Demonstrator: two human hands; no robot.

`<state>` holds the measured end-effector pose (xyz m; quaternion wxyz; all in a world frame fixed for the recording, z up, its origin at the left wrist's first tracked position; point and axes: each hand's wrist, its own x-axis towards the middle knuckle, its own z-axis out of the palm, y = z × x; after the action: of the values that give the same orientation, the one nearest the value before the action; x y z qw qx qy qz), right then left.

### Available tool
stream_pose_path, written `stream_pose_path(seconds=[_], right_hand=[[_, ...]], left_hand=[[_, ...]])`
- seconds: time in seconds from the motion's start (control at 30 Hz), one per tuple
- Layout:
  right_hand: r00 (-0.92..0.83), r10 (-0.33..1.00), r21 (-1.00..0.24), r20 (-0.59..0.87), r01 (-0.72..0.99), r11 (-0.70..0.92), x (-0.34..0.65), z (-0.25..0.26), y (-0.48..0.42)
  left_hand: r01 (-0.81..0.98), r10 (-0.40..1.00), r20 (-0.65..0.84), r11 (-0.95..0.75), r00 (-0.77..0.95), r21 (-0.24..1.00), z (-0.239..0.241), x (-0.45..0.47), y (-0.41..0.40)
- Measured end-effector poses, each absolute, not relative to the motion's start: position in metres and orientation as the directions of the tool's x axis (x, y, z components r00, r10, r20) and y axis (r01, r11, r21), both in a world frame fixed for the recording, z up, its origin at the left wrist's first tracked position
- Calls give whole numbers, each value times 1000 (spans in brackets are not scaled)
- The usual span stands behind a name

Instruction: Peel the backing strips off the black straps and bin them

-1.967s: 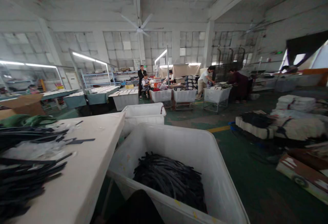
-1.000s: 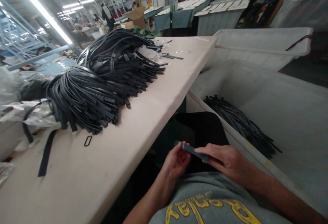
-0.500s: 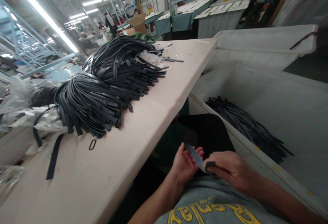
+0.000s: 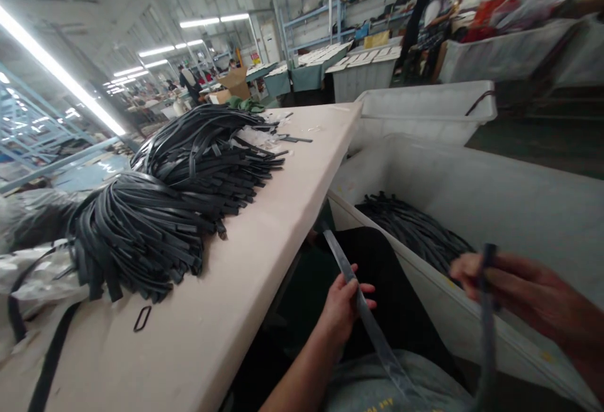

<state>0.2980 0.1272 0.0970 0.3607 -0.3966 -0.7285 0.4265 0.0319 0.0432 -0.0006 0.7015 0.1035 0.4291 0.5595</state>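
Observation:
A long dark strap [image 4: 365, 317] runs from near the table edge down across my lap and up again at the right. My left hand [image 4: 343, 306] grips it low in the middle of the view, below the table edge. My right hand [image 4: 521, 292] is raised at the right, over the rim of the white bin [image 4: 472, 173], and is closed on the strap's other end. A big heap of black straps [image 4: 174, 192] lies on the pale table [image 4: 264, 236] to my left.
A small black metal loop [image 4: 142, 318] and a loose strap [image 4: 47, 368] lie on the table's near end. More black straps [image 4: 415, 229] fill the bin's bottom. A second white bin [image 4: 425, 107] stands behind. Other people work at far benches.
The view swung from the hall down to my lap. My right hand has pulled up and to the right, drawing the strap out through my left hand.

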Motion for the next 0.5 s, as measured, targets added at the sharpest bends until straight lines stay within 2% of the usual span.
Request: stream_pose_path(seconds=[0.03, 0.07, 0.13, 0.27, 0.4, 0.5], right_hand=[[-417, 908, -988, 44, 117, 102, 286, 97, 137], [-449, 892, -998, -56, 14, -56, 273, 95, 146], [-534, 837, -971, -119, -114, -210, 251, 90, 163], [-633, 773, -960, -51, -184, -213, 218, 81, 187], [-606, 794, -968, 37, -219, -122, 196, 93, 201], [-541, 832, -970, 124, -241, -12, 182, 113, 196]], left_hand=[[-645, 902, -430, 355, 45, 677, 2, 34, 40], [-603, 918, -390, 356, 80, 714, 4, 36, 38], [-529, 931, -338, 358, 138, 770, 7, 39, 34], [-407, 924, -299, 375, 240, 833, 11, 45, 26], [-301, 894, -286, 393, 344, 869, 20, 44, 18], [-247, 942, -225, 287, 249, 926, 40, 33, 23]])
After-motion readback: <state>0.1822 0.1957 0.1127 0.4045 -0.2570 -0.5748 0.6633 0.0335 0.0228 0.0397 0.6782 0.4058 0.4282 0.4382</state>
